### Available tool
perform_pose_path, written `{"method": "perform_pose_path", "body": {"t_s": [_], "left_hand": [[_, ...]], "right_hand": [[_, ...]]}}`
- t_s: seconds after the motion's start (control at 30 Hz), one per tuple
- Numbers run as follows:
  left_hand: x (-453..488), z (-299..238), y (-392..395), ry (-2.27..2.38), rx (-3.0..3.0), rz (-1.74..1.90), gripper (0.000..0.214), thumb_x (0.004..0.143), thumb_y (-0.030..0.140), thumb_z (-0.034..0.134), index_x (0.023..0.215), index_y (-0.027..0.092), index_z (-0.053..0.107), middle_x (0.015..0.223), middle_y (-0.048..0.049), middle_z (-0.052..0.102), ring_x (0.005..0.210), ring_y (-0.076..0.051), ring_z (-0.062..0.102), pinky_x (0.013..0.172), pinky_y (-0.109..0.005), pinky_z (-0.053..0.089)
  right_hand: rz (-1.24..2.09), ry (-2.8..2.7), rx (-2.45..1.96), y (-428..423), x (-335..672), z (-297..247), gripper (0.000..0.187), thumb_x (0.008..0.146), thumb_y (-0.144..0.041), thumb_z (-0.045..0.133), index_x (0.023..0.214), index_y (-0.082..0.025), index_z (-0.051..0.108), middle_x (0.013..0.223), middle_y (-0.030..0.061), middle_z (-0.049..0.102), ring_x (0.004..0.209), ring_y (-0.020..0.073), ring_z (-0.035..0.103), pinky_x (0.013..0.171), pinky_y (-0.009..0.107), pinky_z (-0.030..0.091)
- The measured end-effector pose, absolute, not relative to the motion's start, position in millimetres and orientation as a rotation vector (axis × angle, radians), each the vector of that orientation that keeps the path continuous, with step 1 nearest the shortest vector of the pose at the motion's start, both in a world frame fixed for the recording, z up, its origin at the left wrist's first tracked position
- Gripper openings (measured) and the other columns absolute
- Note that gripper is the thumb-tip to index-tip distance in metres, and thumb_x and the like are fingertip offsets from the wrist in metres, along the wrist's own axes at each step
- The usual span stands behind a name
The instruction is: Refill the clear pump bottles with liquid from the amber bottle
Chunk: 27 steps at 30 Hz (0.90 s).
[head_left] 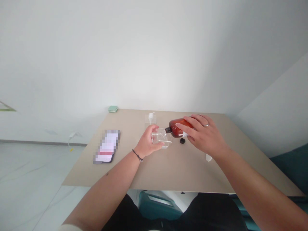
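Your left hand (150, 142) curled around a clear glass (161, 138), your right hand (202, 136) gripping a tilted amber bottle (180, 127) with fingers spread, its neck at the glass's rim, a black cap (182, 141) just below on the beige table (168, 170), a clear pump bottle (150, 119) behind

There is only one camera, and it is worn on the person's head, so it looks from above the body, forward and downward over both forearms to the left hand (149, 141) and the right hand (203, 136). The hands are at about arm's length from the camera, and the wide view takes in the whole table (173, 175) in the lower middle, the white wall (154, 54) in the upper half, the floor (31, 166) at the left side, and the person's dark trousers (211, 211) at the bottom edge.
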<state>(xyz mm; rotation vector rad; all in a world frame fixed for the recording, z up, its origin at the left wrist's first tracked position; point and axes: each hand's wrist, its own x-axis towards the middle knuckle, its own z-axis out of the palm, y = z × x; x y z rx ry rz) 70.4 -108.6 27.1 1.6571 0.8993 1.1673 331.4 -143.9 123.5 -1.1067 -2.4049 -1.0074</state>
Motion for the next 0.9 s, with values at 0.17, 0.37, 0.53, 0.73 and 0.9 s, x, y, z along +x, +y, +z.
{"method": "perform_pose_path", "body": {"t_s": [0.17,0.37,0.53,0.73,0.9], "left_hand": [[70,27,-109,0.901,1.651,1.165,0.067,0.067,0.022,0.083,0.126,0.025,0.052,0.129,-0.0096,0.058,0.124,-0.032,0.055,0.095,-0.047,0.051],[71,26,-108,0.871,1.637,1.185,0.067,0.066,0.018,0.083,0.124,0.025,0.052,0.125,-0.0086,0.059,0.121,-0.03,0.058,0.098,-0.049,0.052],[70,25,-108,0.865,1.628,1.188,0.067,0.066,0.019,0.083,0.125,0.024,0.052,0.126,-0.0088,0.058,0.122,-0.03,0.058,0.098,-0.05,0.054],[70,23,-107,0.871,1.644,1.193,0.067,0.067,0.021,0.084,0.125,0.024,0.052,0.126,-0.0089,0.059,0.12,-0.03,0.059,0.097,-0.048,0.054],[69,21,-105,0.852,1.64,1.201,0.068,0.067,0.025,0.086,0.126,0.023,0.051,0.127,-0.0095,0.059,0.119,-0.029,0.059,0.094,-0.043,0.054]], "right_hand": [[-1.016,-2.411,-1.116,-144,331,124,0.051,0.089,-0.013,0.063,0.134,-0.036,0.061,0.133,0.0055,0.066,0.119,0.0294,0.057,0.105,0.046,0.042],[-0.983,-2.408,-1.141,-144,331,122,0.051,0.089,-0.012,0.062,0.135,-0.035,0.061,0.134,0.0062,0.066,0.121,0.0303,0.057,0.104,0.046,0.042],[-0.97,-2.414,-1.153,-144,332,121,0.05,0.09,-0.013,0.061,0.136,-0.034,0.061,0.135,0.0064,0.065,0.121,0.031,0.057,0.105,0.047,0.041],[-0.94,-2.42,-1.19,-143,333,117,0.054,0.089,-0.016,0.062,0.14,-0.034,0.058,0.138,0.0075,0.064,0.123,0.0327,0.056,0.104,0.048,0.042],[-0.872,-2.394,-1.215,-143,331,112,0.057,0.089,-0.017,0.063,0.142,-0.035,0.056,0.14,0.0073,0.063,0.124,0.0338,0.057,0.102,0.049,0.045]]}}
